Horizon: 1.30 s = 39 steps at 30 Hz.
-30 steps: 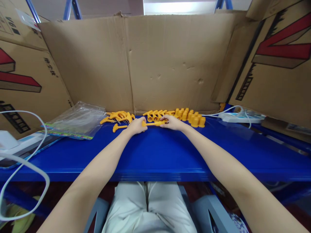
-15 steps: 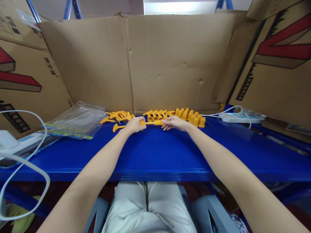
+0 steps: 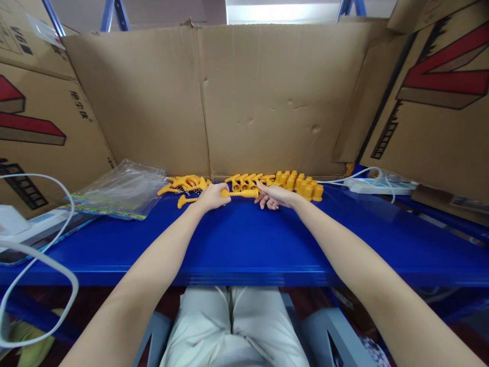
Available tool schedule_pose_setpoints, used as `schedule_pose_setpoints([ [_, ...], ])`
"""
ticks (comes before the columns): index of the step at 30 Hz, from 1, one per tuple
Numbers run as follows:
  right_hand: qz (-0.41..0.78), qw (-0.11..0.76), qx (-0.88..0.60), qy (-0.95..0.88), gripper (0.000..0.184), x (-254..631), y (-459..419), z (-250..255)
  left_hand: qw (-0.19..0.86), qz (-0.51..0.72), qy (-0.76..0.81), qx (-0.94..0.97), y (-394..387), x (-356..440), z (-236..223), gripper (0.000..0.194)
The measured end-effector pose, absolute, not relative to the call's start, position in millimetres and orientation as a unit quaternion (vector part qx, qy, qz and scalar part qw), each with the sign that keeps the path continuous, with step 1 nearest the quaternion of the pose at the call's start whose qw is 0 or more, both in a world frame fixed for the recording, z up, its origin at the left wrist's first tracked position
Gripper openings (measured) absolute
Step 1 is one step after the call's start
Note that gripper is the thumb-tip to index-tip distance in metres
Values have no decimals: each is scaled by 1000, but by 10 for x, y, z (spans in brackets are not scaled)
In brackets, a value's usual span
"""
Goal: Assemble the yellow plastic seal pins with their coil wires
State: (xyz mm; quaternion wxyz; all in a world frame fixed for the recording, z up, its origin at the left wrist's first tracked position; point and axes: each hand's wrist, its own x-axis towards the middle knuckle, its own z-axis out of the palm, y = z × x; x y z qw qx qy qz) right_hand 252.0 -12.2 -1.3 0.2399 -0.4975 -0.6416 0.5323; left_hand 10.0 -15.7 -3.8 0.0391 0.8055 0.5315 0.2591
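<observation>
My left hand (image 3: 213,197) is closed around one end of a yellow plastic piece with a ridged, screw-like shaft (image 3: 234,193). On the shaft's right end sits a yellow cylindrical cap (image 3: 250,193). My right hand (image 3: 275,196) has its thumb and forefinger at the outer end of this cap, its other fingers curled below. The piece is held level just above the table. A yellow hooked piece (image 3: 184,201) lies left of my left hand, partly hidden by it. Behind the hands is a row of yellow branched pieces with round openings (image 3: 244,181).
Yellow cup-shaped caps (image 3: 305,187) stand in rows at the back right. A pile of yellow pieces with small chains (image 3: 187,182) lies back left, beside clear plastic bags (image 3: 126,191). Cardboard (image 3: 267,102) walls the blue table (image 3: 244,239). A power strip (image 3: 378,185) lies right, a white cable (image 3: 69,204) left.
My right hand's fingers have shifted around the cap's end, curling lower with the thumb raised. My left hand and the yellow piece have stayed almost still.
</observation>
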Motion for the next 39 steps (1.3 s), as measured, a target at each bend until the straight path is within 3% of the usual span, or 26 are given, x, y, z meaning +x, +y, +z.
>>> schedule_pose_setpoints([
  [6,525,262,-463,-664,38,2610,-103,4,37,272,534,800,-150,94,-33,20],
  [11,509,307,-437,-675,54,2616,-35,-50,31,270,541,796,-152,88,-25,20],
  [18,510,292,-450,-672,23,2565,-77,-20,26,255,537,804,-137,74,-45,24],
  [39,515,262,-484,-657,34,2500,-119,-10,19,251,546,799,-143,90,-47,29],
])
